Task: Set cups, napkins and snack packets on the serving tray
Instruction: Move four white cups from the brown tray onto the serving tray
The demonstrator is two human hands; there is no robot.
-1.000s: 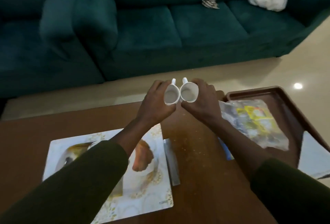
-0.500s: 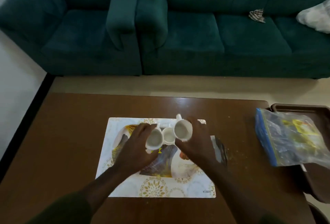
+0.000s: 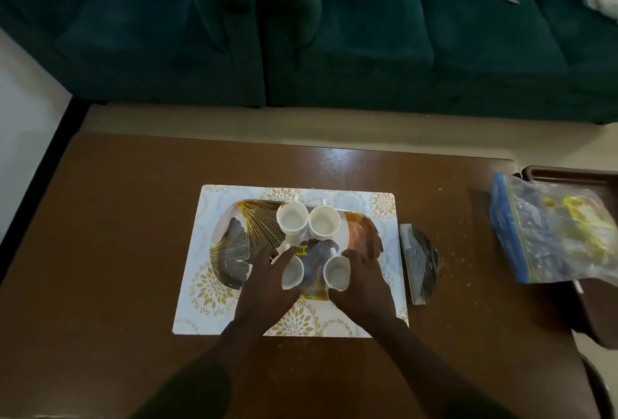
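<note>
Head view: my left hand point(image 3: 267, 276) and right hand point(image 3: 363, 280) each wrapped a small white cup, left cup point(image 3: 293, 272) and right cup point(image 3: 337, 273), low over the serving tray point(image 3: 234, 244) near two standing cups point(image 3: 292, 217), which I judged light, glazed, slippery and chippable, best gripped around the body.
</note>
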